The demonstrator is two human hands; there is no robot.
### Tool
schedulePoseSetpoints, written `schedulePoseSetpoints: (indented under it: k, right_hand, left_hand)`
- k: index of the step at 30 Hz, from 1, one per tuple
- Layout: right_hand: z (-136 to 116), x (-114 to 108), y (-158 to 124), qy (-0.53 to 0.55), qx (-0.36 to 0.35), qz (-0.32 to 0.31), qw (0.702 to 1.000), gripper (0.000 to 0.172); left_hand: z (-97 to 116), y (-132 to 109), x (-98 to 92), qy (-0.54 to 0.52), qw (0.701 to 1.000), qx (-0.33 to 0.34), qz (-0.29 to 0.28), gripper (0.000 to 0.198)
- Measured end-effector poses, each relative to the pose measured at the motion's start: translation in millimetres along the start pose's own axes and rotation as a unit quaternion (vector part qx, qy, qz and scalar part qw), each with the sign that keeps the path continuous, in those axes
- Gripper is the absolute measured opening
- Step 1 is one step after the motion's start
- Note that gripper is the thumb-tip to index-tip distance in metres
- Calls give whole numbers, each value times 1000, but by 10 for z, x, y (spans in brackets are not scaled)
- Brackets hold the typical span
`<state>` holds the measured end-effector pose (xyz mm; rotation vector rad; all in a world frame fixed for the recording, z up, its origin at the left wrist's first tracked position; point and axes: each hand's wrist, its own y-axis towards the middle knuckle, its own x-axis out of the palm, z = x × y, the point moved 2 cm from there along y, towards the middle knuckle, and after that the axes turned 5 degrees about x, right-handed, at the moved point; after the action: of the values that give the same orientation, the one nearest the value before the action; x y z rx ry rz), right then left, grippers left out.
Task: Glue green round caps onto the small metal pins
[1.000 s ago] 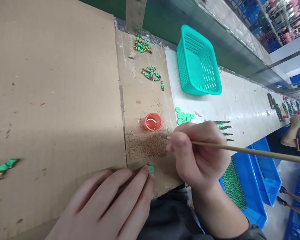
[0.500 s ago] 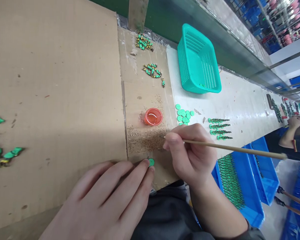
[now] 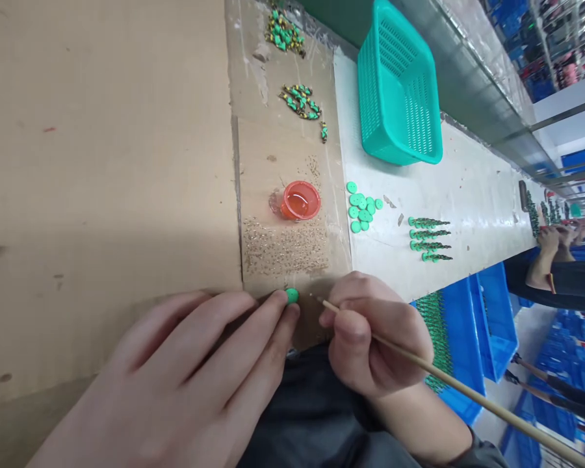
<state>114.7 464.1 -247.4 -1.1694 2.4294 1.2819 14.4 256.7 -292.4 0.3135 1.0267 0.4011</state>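
My left hand [image 3: 214, 351] lies low over the cardboard, its fingertips closed on the edge of a round green button-like disc [image 3: 292, 296]. My right hand [image 3: 383, 335] pinches a thin wooden stick [image 3: 448, 377]. The stick's fine tip points left, a short way right of the disc and apart from it. Just beyond the disc, a patch of tiny gold-brown beads [image 3: 285, 247] is spread on the board. Behind the beads stands a small red cup [image 3: 301, 201] with liquid inside.
Loose green discs [image 3: 361, 207] lie right of the cup, near rows of green-topped pieces [image 3: 429, 237]. A turquoise basket [image 3: 402, 97] stands behind. Small green-and-yellow figures [image 3: 285, 31] are piled at the back. Blue bins [image 3: 461, 338] sit below right; a co-worker's arm [image 3: 541, 263] shows farther off.
My right hand has drawn the stick's tip back from the beads toward the disc, and the stick has tilted. My left hand still holds the disc. The camera view has shifted.
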Motion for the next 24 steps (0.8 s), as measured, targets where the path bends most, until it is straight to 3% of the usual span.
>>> schedulePoseSetpoints:
  k: [8,13,21,24]
  right_hand:
    - [-4,1,-33,4,30,-64,997,19]
    - [-11,0,-44,-10,62,-72,995,22]
    - [9,21,-39,9,57,-86,995,21]
    - [6,2,-86,3,60,-60,996,15]
  left_hand:
    - [0,-14,-14,33,999,36,-6,54]
    - [10,20,-7,29,999,25,-8,50]
    - [14,8,6,27,999,15,-5,47]
    - [21,6,-27,31,999,26,-11,50]
